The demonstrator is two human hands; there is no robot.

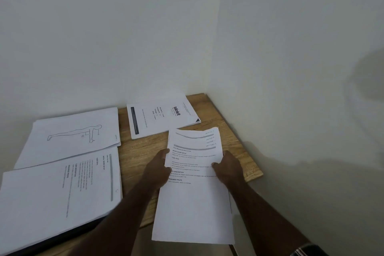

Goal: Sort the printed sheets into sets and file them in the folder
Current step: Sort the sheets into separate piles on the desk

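Two hands, left hand (pixel 159 165) and right hand (pixel 227 167), pinch a stack of white printed sheets (pixel 193 189) by its side edges at lower centre, above the wooden table (pixel 143 147); three paper piles (pixel 62 189) lie left.

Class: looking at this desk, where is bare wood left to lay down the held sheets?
Bare wood lies between the blinkit pile, the text pile and the held sheets. A strip runs along the right wall. The left side is crowded.
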